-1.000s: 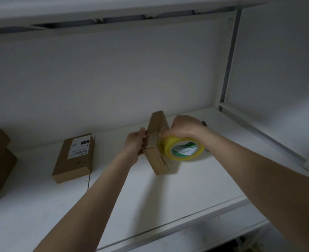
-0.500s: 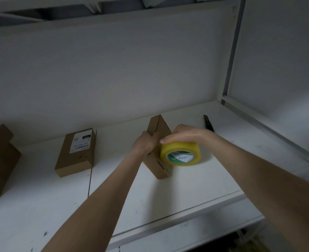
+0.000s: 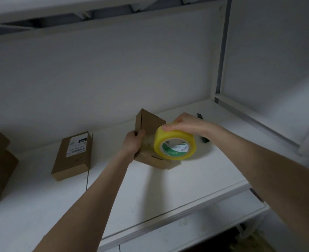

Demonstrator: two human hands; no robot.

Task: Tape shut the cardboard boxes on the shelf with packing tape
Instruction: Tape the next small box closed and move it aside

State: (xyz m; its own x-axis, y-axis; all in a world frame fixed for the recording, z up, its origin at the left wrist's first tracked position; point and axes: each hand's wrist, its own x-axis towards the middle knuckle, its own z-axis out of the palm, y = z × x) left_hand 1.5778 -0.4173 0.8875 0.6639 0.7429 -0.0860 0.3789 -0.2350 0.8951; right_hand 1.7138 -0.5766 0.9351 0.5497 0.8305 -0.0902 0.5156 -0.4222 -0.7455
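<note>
- On the shelf [image 3: 186, 182], the small cardboard box [image 3: 150, 124] stands tilted on an edge, clear tape [image 3: 148, 143] running from it to the yellow roll [image 3: 175, 144].
- Left hand [image 3: 132, 144] grips the box's near side; brace it firmly so the tape end cannot lift.
- Right hand [image 3: 184, 124] clasps the roll from above; draw it taut, straight along the seam.
- Dark cutter [image 3: 204, 140] lies just behind, ready for the cut.

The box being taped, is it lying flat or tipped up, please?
Tipped up: the box stands on one edge on the shelf, held by the left hand.
</note>
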